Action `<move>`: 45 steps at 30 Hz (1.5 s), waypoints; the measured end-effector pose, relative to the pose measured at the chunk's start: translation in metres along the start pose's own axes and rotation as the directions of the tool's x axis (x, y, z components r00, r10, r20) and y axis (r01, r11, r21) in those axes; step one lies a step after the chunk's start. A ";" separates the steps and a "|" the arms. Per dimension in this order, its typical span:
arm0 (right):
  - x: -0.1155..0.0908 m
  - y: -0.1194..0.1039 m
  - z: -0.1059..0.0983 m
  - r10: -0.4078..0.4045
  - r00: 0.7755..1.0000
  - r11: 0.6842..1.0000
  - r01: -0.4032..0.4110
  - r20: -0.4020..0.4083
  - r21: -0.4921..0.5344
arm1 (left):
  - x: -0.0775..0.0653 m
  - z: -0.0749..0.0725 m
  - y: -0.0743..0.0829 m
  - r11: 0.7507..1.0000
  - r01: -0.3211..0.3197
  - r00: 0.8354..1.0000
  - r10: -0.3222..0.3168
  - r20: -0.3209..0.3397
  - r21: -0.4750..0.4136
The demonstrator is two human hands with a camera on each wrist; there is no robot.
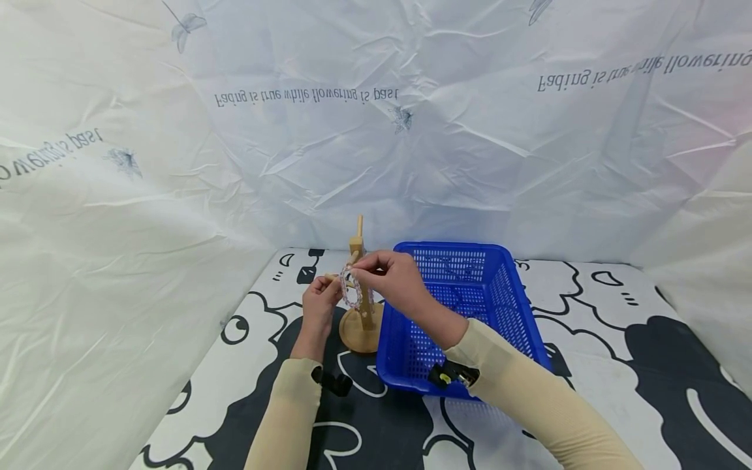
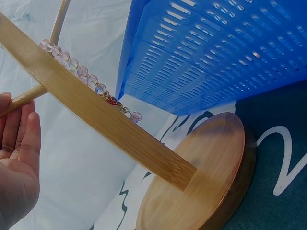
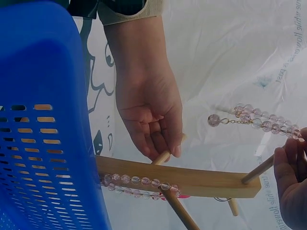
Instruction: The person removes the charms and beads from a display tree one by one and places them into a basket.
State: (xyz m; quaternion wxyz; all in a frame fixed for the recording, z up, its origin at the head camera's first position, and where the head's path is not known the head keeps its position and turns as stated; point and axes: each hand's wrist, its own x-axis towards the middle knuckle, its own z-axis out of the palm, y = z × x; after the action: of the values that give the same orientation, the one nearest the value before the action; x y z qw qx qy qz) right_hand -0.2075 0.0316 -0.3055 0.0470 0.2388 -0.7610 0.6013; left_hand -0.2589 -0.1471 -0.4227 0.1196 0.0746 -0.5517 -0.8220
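A wooden display stand (image 2: pixel 110 120) has an upright post, several round pegs and a round base (image 1: pixel 352 333). My left hand (image 1: pixel 319 305) pinches one of its pegs between thumb and fingers, as the right wrist view also shows. Beside the post, my right hand (image 1: pixel 396 279) holds a bracelet of clear pinkish beads (image 3: pixel 273 125) by its upper end; the bracelet's chain tail with one bead dangles free. A second beaded bracelet (image 2: pixel 82 72) hangs from another peg, against the post's far side in the left wrist view. That bracelet carries a small red piece.
To the right of the stand, close beside its base, sits a blue perforated plastic basket (image 1: pixel 514 307). My right forearm passes over it. A black-and-white cartoon cloth (image 1: pixel 593 326) covers the table, and pale printed sheeting (image 1: pixel 458 170) rises behind and at both sides.
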 end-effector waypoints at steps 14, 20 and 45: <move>-0.004 -0.003 -0.005 0.011 1.000 1.000 -0.010 0.024 -0.018 | 0.001 -0.001 -0.003 0.999 -0.013 0.999 0.015 0.033 -0.047; -0.003 -0.003 -0.013 0.038 0.998 0.998 -0.036 0.048 -0.047 | 0.001 0.000 -0.002 0.999 -0.009 1.000 0.010 0.019 -0.051; -0.001 0.017 -0.059 0.168 0.981 0.942 -0.130 0.100 -0.310 | 0.002 0.000 -0.003 0.999 -0.014 1.000 0.015 0.025 -0.030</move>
State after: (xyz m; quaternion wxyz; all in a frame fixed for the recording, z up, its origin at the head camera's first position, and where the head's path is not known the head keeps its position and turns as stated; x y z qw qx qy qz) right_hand -0.2263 0.0898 -0.3049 -0.0103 0.2076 -0.8612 0.4637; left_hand -0.2609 -0.1470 -0.4254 0.1197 0.0585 -0.5415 -0.8301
